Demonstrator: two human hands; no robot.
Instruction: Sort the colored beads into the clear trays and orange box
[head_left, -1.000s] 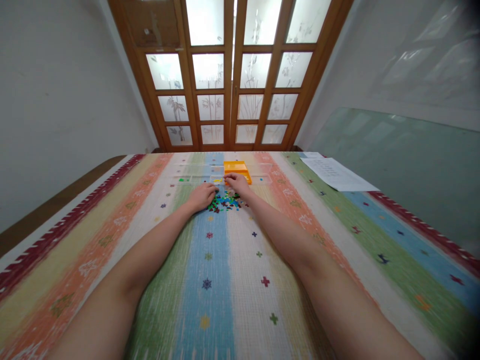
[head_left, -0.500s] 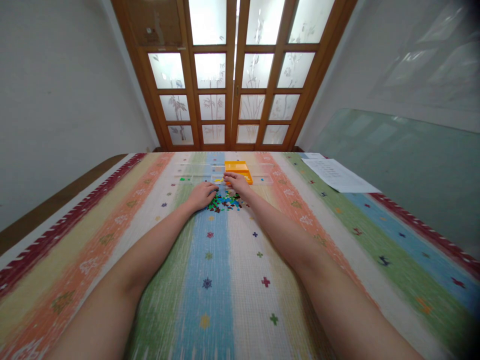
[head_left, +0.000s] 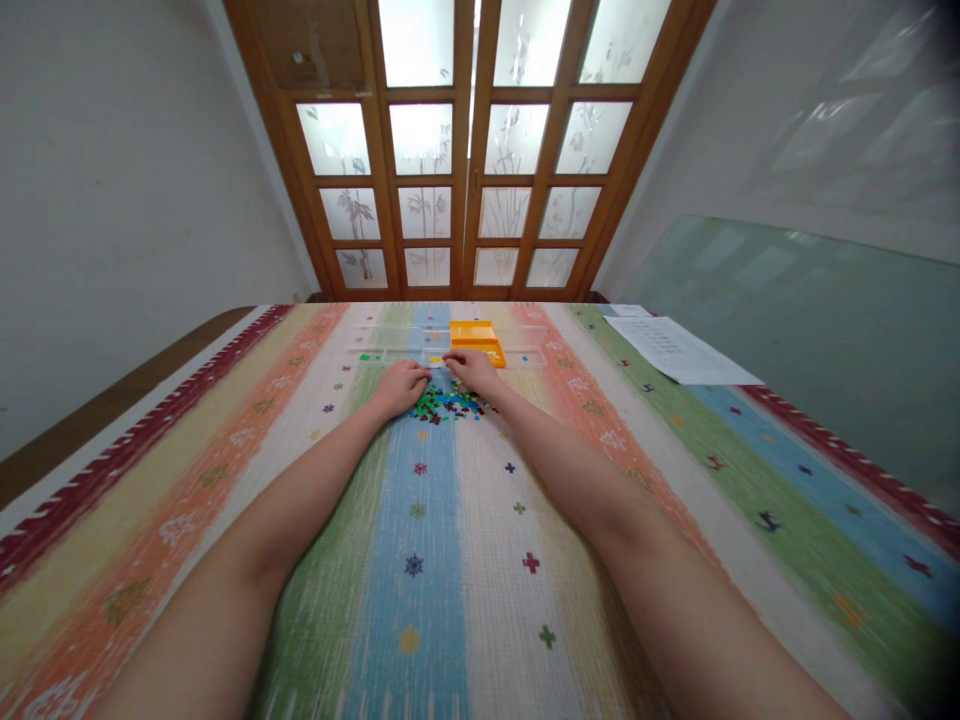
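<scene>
A loose pile of small green, blue and dark red pieces (head_left: 448, 404) lies on the striped cloth between my hands. At its left edge rests my left hand (head_left: 403, 388), fingers bent together; whatever is under the fingertips is too small to make out. My right hand (head_left: 474, 371) hovers at the pile's far side, thumb and fingers pinched close to a clear compartment tray (head_left: 405, 358) with yellow bits near the fingertips. Just behind that hand stands an open orange box (head_left: 474, 331) with some pale pieces inside, partly covered by the hand.
Green pieces (head_left: 365, 357) sit in the tray's left part and a blue piece (head_left: 525, 358) in its right part. Printed paper sheets (head_left: 679, 348) lie at the table's far right. Beyond the striped tablecloth (head_left: 487, 560) are wooden glazed doors (head_left: 465, 180).
My right hand has shifted slightly left and lower, towards the yellow bits in the tray. My left hand has drawn a little left from the pile.
</scene>
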